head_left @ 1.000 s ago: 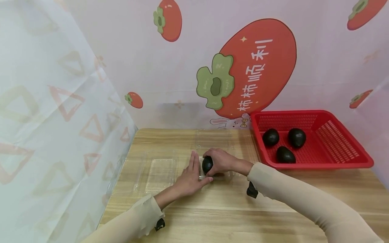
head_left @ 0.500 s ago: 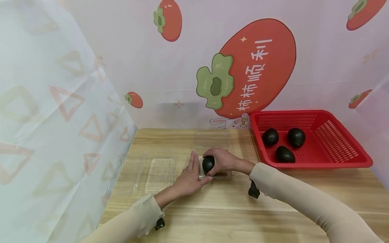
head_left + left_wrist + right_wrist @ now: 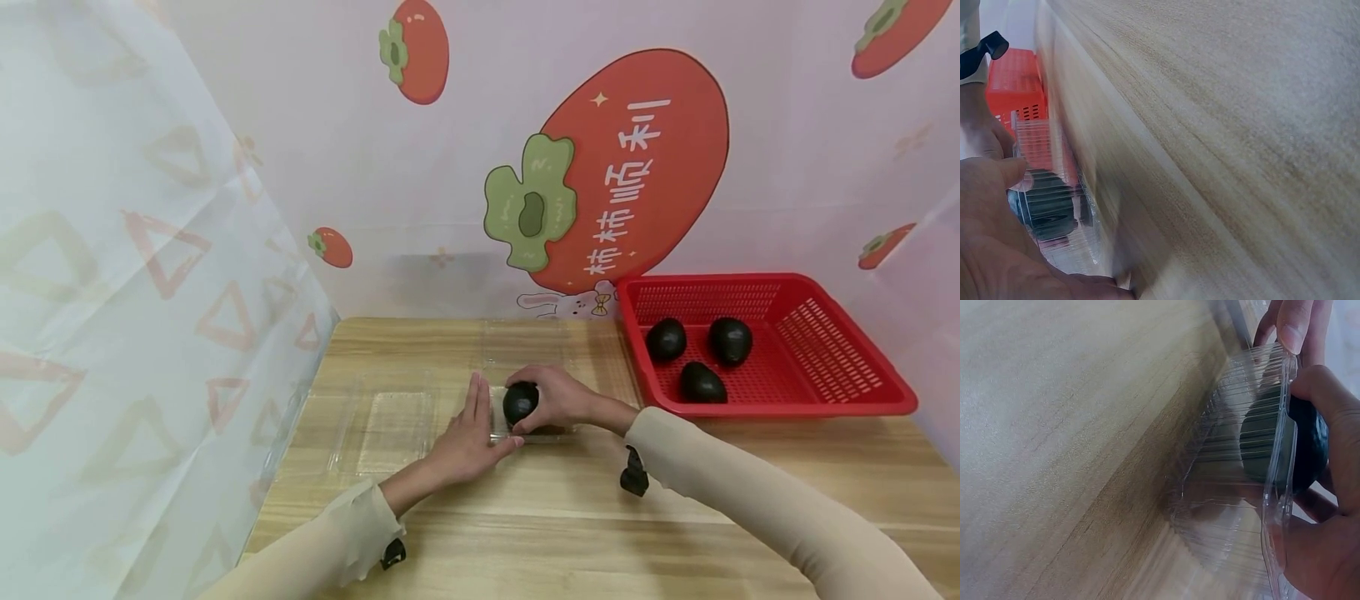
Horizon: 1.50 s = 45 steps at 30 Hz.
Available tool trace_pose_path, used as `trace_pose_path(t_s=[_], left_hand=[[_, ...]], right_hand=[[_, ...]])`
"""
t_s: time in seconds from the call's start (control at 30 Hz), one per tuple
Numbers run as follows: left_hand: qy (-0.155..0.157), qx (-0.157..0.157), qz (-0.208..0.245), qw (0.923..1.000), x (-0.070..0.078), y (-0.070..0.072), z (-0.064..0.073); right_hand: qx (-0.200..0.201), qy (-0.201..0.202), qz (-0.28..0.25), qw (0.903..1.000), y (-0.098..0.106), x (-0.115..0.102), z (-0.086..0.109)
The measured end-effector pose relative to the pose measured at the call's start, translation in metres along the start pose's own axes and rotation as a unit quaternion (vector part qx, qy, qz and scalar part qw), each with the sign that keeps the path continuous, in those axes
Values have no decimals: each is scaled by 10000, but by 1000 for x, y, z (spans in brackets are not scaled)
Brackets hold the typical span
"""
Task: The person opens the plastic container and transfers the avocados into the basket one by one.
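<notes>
A dark avocado (image 3: 521, 403) is held in my right hand (image 3: 557, 398), thumb and fingers curled round its right side. It sits partly inside a clear plastic clamshell box (image 3: 1222, 450), below the rim in the right wrist view. The box's lid (image 3: 525, 342) lies folded back toward the wall. My left hand (image 3: 467, 437) rests along the box's left side with straight fingers, its thumb touching the front rim. The left wrist view shows the avocado (image 3: 1050, 206) through the ribbed clear wall.
A second clear clamshell box (image 3: 397, 429) lies opened out on the wooden table (image 3: 525, 533) to the left. At the back right stands a red plastic basket (image 3: 825, 350) with three dark avocados (image 3: 730, 341) in it. Printed sheeting hangs behind and to the left.
My right hand has shifted slightly right, with the avocado in its grasp. My left hand has stayed in place on the box.
</notes>
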<state>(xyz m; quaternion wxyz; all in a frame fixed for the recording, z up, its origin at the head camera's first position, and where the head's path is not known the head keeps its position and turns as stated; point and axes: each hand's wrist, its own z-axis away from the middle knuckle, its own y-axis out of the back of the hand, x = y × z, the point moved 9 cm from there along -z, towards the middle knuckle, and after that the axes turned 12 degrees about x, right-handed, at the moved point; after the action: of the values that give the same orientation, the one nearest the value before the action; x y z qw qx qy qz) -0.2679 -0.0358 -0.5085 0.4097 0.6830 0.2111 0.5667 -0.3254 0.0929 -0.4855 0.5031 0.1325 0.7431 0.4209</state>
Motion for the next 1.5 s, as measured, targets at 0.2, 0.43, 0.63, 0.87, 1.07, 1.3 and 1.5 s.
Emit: trace_pose_path(t_s=[0.2,0.43,0.63,0.87,1.07,1.3,1.5], left_hand=[[10,-7,2,10000,-1,-1,0],[22,1,21,10000,0,-1,0],[38,11,20,10000,0,-1,0],[41,-5,-33,10000,-2,-2,-1],[21,-11,-54,10000,-2,-2,-1],[-9,13,-88,10000,-1,-2,-2],[-27,34,-66,10000,-1,-2,-2]], right_hand=[[73,4,-98,9999,4,-2,2],[186,-9,-251,9995,10,-2,5],[379,110,-344,9986,16,-4,8],[536,281,-309,9977,22,-8,12],[587,200,-356,9974,30,-12,16],[654,67,-399,9970,38,-16,20],[690,94,-426,9967,43,-17,23]])
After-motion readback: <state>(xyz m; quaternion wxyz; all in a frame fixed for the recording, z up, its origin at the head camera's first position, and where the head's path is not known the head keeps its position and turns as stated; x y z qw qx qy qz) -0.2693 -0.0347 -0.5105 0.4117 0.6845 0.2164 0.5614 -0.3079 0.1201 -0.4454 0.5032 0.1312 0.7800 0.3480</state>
